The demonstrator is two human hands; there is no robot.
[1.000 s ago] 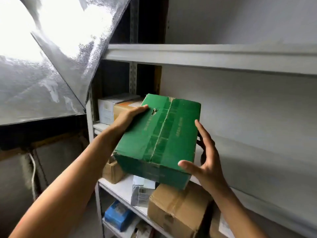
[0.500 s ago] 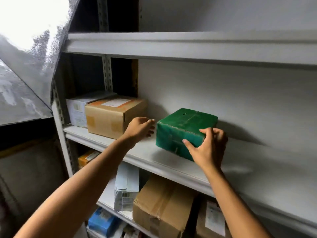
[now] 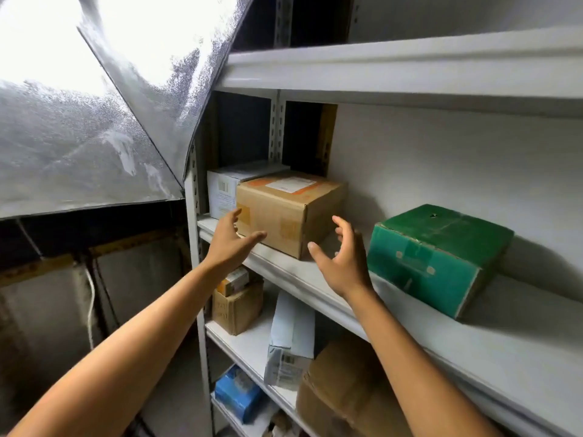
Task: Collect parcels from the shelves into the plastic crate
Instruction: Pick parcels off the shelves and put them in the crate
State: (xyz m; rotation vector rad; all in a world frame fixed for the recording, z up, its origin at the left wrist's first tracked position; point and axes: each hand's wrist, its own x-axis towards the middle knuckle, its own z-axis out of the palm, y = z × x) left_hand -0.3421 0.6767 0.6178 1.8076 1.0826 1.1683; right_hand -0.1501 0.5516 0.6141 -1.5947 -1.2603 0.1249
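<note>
A brown cardboard parcel (image 3: 288, 209) with a white label stands on the white middle shelf (image 3: 394, 329). My left hand (image 3: 232, 241) is spread in front of its left front face, fingers straight, just short of or touching the cardboard. My right hand (image 3: 342, 257) hovers at its right corner, fingers loosely curved, holding nothing. A green cardboard box (image 3: 438, 257) rests on the same shelf to the right, free of both hands. A white box with a barcode (image 3: 222, 190) sits behind the brown parcel on the left. The plastic crate is out of view.
The lower shelf (image 3: 243, 345) holds a small brown box (image 3: 236, 305), an upright white and grey packet (image 3: 291, 342) and a large brown carton (image 3: 340, 392). A blue packet (image 3: 238, 394) lies below. Another shelf (image 3: 394, 70) runs overhead. A frosted window (image 3: 94, 105) fills the left.
The green box was set down on the shelf and both hands let go of it. They have moved left to the brown parcel. The view has shifted left.
</note>
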